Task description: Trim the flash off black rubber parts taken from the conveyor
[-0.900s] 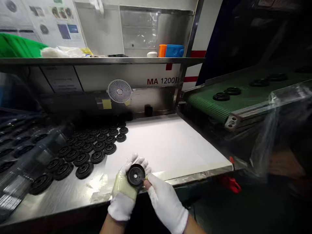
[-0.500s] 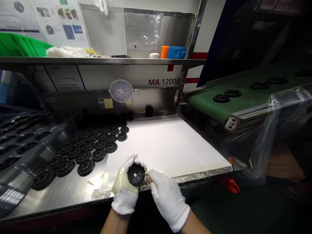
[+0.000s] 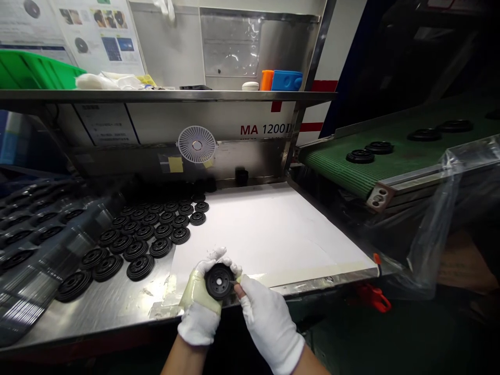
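My left hand (image 3: 203, 291), in a white glove with a yellowish palm, is closed round a black wheel (image 3: 219, 282). The wheel has a pale hole in its centre and a ring of small holes; it is tilted to face me over the front edge of the table. My right hand (image 3: 269, 320), in a white glove with a bare thumb tip, is closed at the wheel's right rim. Something thin and dark shows at its fingertips, too small to name. Several similar black ridged wheels (image 3: 141, 266) lie in rows to the left.
White paper (image 3: 273, 234) covers the right part of the metal table (image 3: 117, 307). A clear tray (image 3: 50, 265) of wheels stands at left. On the right, a green conveyor (image 3: 336, 161) carries several wheels. A small fan (image 3: 196, 144) sits below the shelf (image 3: 167, 96). Red-handled scissors (image 3: 375, 298) hang at the front edge.
The view has shifted slightly. The wheel remains in my left hand, turned a little, and my right fingers stay against its right rim.
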A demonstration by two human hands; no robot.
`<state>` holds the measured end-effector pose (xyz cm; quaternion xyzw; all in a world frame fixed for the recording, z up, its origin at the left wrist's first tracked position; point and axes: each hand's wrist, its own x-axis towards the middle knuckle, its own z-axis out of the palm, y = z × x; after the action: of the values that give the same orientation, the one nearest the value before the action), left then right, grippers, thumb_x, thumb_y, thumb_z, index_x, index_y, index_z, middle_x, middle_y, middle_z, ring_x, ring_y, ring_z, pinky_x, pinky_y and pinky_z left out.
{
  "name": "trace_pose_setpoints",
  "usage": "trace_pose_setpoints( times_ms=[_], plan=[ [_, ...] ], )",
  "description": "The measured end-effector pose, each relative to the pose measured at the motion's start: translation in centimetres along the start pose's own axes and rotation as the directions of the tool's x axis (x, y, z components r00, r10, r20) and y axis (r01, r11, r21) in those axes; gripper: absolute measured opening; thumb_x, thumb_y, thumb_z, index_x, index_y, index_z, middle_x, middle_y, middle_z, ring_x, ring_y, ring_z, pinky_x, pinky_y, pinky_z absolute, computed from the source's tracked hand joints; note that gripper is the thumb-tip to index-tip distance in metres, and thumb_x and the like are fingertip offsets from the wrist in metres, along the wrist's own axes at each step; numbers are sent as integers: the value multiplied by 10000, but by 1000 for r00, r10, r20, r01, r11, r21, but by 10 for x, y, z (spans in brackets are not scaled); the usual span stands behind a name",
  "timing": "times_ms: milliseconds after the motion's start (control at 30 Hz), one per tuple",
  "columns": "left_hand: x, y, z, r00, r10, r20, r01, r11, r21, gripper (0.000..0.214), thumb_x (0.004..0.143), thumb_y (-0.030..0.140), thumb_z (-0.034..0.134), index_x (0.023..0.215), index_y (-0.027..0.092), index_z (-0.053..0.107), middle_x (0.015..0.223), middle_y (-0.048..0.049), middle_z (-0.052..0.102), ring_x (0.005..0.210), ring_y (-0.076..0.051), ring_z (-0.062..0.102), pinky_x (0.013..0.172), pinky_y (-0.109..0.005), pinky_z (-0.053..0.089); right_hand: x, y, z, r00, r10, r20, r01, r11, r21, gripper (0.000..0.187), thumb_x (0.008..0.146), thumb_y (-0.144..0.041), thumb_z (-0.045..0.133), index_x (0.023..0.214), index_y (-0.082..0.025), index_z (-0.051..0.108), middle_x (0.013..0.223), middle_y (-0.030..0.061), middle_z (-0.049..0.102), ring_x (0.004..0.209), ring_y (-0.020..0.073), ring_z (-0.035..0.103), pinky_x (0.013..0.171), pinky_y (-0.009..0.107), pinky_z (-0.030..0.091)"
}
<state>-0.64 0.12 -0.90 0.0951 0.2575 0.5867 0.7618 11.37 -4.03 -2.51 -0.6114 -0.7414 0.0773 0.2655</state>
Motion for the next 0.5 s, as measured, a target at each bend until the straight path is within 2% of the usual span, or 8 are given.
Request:
trace_pose_setpoints(
  times_ms=[100,200,300,367,433,500],
  plan=[
    [5,-4,0,998,64,-13,-65,995,-74,104,740,131,564,829,145,617,671,-23,574,668,-141,583,721,-324,515,-3,-1,6,999,7,-32,-8,1000,-25,234,911,-302,350,761,-233,516,620,-21,601,536,150,549,502,278,239],
    [9,-7,3,994,105,-34,-108,988,-108,62,740,129,585,791,151,614,664,-9,561,656,-126,575,738,-316,515,-9,-8,12,998,-18,-65,17,1000,-11,230,900,-301,361,742,-235,514,601,-25,599,508,148,540,485,284,222],
    [9,-6,6,985,165,-46,-169,979,-110,144,735,118,591,869,162,620,695,-5,574,691,-127,587,799,-337,505,-11,-14,14,996,-44,-73,45,999,18,248,897,-309,357,716,-234,509,586,-25,593,493,146,530,472,285,209],
    [7,-3,7,990,136,-29,-137,988,-65,275,736,116,568,1004,167,603,830,-53,617,815,-184,609,836,-412,490,-10,-15,11,997,-52,-59,56,997,57,265,909,-310,334,725,-231,507,605,-23,594,514,142,532,481,277,225],
    [5,0,5,999,50,-1,-50,998,-23,360,741,149,540,1100,159,570,960,-114,619,914,-263,599,818,-493,482,-9,-14,7,997,-59,-41,62,993,98,273,918,-313,316,740,-227,504,640,-18,597,544,140,534,500,268,250],
    [5,2,3,1000,-9,23,9,1000,-24,353,745,182,530,1093,146,577,940,-121,619,885,-275,604,792,-516,485,-8,-12,1,998,-57,-20,60,990,126,285,920,-328,312,734,-224,501,652,-14,589,554,141,527,510,263,264]
  ],
)
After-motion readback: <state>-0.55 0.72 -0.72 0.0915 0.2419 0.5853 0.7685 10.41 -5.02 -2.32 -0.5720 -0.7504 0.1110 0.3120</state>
